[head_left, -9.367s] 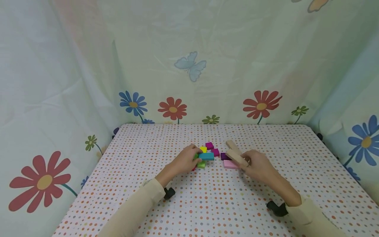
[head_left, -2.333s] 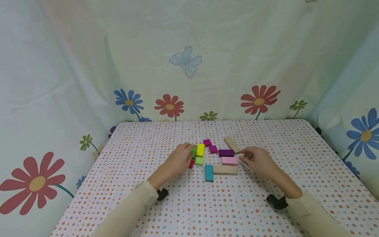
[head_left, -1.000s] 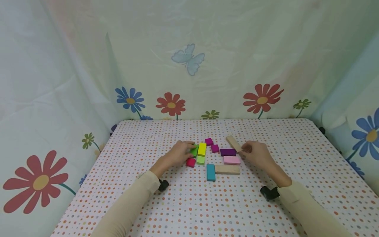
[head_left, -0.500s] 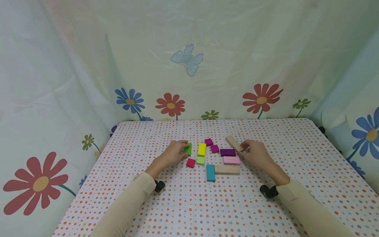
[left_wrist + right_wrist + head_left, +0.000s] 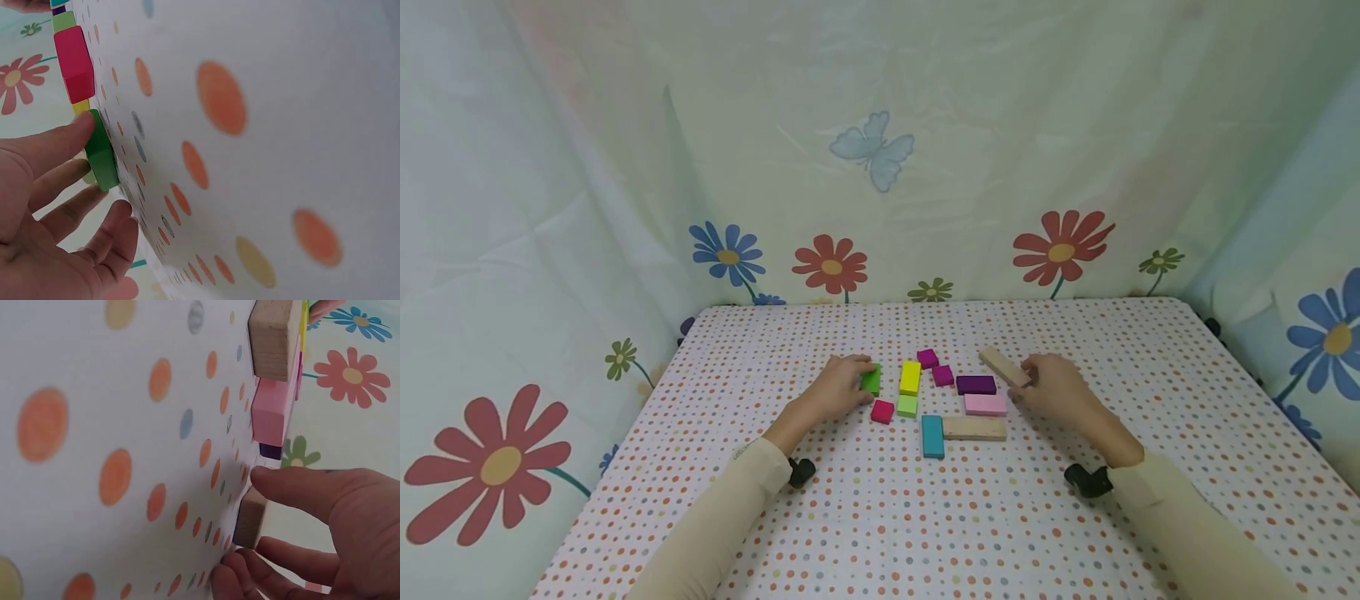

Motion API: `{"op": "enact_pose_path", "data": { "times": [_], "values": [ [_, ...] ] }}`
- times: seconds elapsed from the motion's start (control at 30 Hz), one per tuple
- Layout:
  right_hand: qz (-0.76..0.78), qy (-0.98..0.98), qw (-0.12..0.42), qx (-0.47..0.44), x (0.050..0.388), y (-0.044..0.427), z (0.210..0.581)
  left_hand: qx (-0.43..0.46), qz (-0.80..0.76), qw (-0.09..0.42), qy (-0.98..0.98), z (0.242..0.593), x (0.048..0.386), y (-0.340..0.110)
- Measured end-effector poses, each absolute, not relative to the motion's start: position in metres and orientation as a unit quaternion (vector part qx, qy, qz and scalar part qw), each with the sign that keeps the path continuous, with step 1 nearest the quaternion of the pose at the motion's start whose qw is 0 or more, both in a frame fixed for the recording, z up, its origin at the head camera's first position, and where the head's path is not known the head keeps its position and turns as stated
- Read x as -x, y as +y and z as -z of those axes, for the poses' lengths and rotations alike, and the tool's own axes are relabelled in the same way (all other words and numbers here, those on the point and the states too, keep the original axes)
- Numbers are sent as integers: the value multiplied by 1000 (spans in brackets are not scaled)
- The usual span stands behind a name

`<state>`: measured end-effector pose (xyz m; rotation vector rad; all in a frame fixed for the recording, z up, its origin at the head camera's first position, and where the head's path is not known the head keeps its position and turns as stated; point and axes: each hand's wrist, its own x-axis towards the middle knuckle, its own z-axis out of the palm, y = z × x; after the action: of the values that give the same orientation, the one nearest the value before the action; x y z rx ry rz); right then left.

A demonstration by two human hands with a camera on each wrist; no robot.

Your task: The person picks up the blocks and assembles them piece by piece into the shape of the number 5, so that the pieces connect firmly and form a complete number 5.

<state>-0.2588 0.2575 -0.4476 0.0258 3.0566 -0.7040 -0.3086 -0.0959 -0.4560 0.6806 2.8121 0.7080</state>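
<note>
My left hand pinches a green block between thumb and fingers; the left wrist view shows the thumb on the near side of the green block. A red block lies just in front of that hand. My right hand holds the near end of a slanted wooden block. In the right wrist view, thumb and fingers lie on either side of this wooden block. Left of the right hand are a pink block and a dark purple block.
Between the hands lie a yellow block, a light green block and two magenta blocks, one nearer. A blue block touches the end of another wooden block. The dotted table meets a flowered curtain behind.
My left hand has moved the green block left, away from the yellow one. My right hand has shifted the slanted wooden block slightly right, away from the purple block. Earlier, the blue block was in my left hand.
</note>
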Motion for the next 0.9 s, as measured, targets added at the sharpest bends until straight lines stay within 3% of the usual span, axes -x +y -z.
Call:
{"op": "enact_pose_path", "data": {
  "times": [0.57,0.9],
  "values": [
    [251,967,-28,-19,245,271,439,-234,-265,57,934,453,301,-100],
    [269,961,-56,31,221,253,424,-256,-288,47,922,443,272,-97]
  ]
}}
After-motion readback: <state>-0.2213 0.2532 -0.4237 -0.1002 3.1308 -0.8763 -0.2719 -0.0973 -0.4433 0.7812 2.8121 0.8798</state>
